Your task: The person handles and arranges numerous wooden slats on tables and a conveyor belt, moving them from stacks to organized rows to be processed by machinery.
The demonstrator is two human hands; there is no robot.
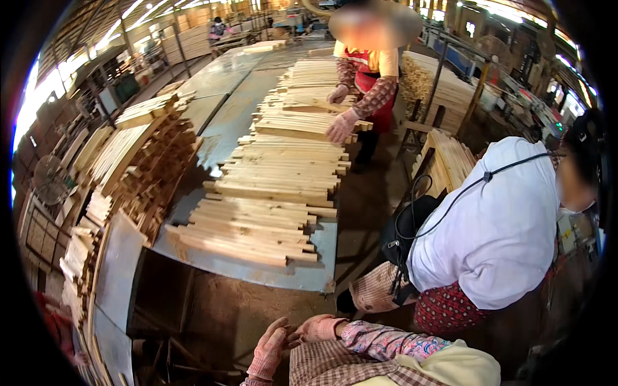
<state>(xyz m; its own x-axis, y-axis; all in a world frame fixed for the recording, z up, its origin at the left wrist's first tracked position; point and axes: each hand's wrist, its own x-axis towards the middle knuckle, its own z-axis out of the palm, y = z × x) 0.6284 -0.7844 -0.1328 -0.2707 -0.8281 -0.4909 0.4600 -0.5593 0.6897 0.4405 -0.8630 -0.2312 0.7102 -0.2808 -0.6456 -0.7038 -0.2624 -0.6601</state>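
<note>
My left grip [270, 350] was loose, with its fingers a bit bent, and I saw nothing in it. My right grip [318, 329] was just beside it, low down in front of me. Its fingers curled toward my left one, but their tips were hard to see, so I could not tell if it was pinching anything. Both wore pink gloves. A sleeve [393, 338] with bright swirls covered my right arm, and a brown checked apron [325, 363] was on my front.

The wooden strips [277, 170] were ahead of me, well apart from both grips. They lay side by side in a long row on a gray metal surface [326, 244]. Their ends did not line up.

Farther up, a co-worker [388, 61] in a big hat, yellow top and red apron had gloved hands [341, 125] on the strips. On my right was a person in a white shirt [489, 219], with a black bag [415, 222]. A big pile of cut wood [158, 167] was to the left of the strips. A round fan [48, 177] was past that pile.
</note>
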